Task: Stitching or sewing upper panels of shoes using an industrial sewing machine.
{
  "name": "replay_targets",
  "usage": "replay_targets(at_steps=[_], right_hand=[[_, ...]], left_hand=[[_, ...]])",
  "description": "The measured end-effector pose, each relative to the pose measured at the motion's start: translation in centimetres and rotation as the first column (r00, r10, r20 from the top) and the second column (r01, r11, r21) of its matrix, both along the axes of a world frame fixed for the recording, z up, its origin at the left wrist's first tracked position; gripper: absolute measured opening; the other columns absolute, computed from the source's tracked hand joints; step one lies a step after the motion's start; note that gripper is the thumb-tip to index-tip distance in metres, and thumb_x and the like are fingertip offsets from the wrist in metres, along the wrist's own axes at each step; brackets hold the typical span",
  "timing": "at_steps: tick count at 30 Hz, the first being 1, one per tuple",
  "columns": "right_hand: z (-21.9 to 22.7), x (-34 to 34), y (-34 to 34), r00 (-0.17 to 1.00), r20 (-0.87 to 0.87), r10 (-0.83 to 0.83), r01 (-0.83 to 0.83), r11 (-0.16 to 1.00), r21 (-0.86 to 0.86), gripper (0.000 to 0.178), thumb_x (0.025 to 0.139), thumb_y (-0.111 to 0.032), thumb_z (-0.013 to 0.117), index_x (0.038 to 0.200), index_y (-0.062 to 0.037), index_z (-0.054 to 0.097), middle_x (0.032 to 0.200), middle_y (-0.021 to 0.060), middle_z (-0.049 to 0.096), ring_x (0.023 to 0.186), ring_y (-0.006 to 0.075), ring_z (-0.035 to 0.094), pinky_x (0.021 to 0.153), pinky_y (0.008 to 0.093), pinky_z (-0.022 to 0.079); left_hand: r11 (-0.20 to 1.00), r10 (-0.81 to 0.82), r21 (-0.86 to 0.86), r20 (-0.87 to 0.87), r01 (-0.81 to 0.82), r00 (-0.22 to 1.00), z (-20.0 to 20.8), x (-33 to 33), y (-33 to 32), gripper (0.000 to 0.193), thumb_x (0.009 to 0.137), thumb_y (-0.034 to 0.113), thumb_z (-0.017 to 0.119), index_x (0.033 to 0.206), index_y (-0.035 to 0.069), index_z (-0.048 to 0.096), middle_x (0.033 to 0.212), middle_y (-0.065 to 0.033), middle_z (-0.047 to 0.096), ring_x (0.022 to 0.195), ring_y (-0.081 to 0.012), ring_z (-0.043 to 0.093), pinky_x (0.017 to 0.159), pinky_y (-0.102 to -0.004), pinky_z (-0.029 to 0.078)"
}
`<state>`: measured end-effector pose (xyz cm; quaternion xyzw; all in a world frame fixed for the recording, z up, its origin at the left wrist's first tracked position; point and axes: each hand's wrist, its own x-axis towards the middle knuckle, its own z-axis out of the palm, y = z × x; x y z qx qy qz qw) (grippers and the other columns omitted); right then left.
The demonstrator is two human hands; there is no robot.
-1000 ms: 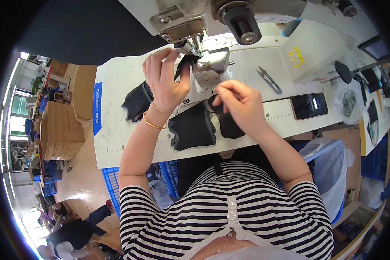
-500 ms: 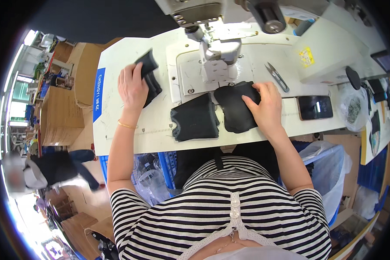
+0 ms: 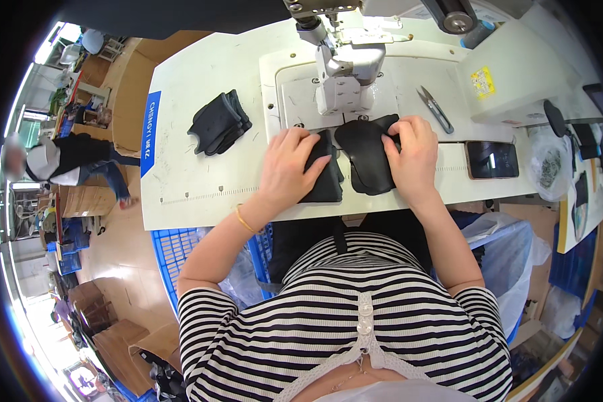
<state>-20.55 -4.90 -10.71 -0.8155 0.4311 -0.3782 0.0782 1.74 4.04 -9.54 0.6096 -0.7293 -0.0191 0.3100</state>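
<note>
The white work table [image 3: 201, 167] carries a sewing machine [image 3: 345, 63] at its far edge, with its head standing over the table's inset plate. A stack of black cut pieces [image 3: 220, 122] lies well to the left, a phone [image 3: 492, 159] to the right, and thread snips [image 3: 437, 108] beside the machine. Two black fabric pieces lie just in front of the machine head. The left hand [image 3: 289, 166] rests flat, fingers spread, on the left piece [image 3: 325, 182]. The right hand [image 3: 413, 155] pinches the upper right edge of the right piece [image 3: 367, 155], fingers curled narrow. The pieces look light, soft and limp; they are best gripped at an edge or pressed flat.
</note>
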Motion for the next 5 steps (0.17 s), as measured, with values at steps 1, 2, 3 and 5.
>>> replay_targets(at_steps=[1, 2, 3, 5], right_hand=[[-0.1, -0.1, 0.1, 1.0, -0.025, 0.006, -0.008, 0.998, -0.066, 0.021, 0.074, -0.006, 0.075, 0.088, -0.0056, 0.058, 0.095, 0.0077, 0.059, 0.09, 0.0286, 0.056, 0.078, 0.0412, 0.041], [-0.1, -0.2, 0.1, 1.0, -0.027, 0.002, -0.004, 0.998, -0.066, 0.021, 0.074, -0.006, 0.075, 0.088, -0.0056, 0.058, 0.095, 0.0077, 0.059, 0.09, 0.0286, 0.056, 0.078, 0.0412, 0.041], [-0.2, -0.4, 0.0, 1.0, -0.008, 0.018, -0.018, 0.998, -0.064, 0.021, 0.075, -0.006, 0.074, 0.088, -0.0062, 0.058, 0.098, 0.0074, 0.06, 0.092, 0.0288, 0.056, 0.079, 0.041, 0.041], [-0.3, -0.7, 0.0, 0.999, 0.009, 0.032, -0.031, 0.998, -0.062, 0.02, 0.076, -0.005, 0.074, 0.088, -0.0068, 0.058, 0.101, 0.0071, 0.061, 0.093, 0.029, 0.056, 0.079, 0.0409, 0.041]], left_hand=[[1.0, -0.004, 0.0, -0.002, 0.004, 1.0, -0.5, 0.0, 0.0, 0.028, 0.076, 0.006, 0.077, 0.102, 0.002, 0.066, 0.102, -0.013, 0.061, 0.096, -0.0323, 0.058, 0.085, -0.0397, 0.047], [1.0, 0.016, -0.019, -0.01, -0.016, 1.0, -1.2, -0.1, 0.1, 0.028, 0.076, 0.006, 0.077, 0.102, 0.002, 0.066, 0.101, -0.013, 0.06, 0.096, -0.0324, 0.058, 0.085, -0.0399, 0.047], [0.999, 0.037, -0.038, -0.018, -0.038, 0.999, -1.8, -0.1, 0.1, 0.028, 0.076, 0.007, 0.076, 0.103, 0.003, 0.066, 0.101, -0.0131, 0.06, 0.095, -0.0325, 0.057, 0.085, -0.04, 0.047], [0.997, -0.012, -0.07, -0.026, 0.011, 1.0, -2.8, 0.6, 0.3, 0.028, 0.078, 0.01, 0.075, 0.103, 0.003, 0.066, 0.101, -0.0127, 0.058, 0.094, -0.032, 0.056, 0.084, -0.0398, 0.046]])
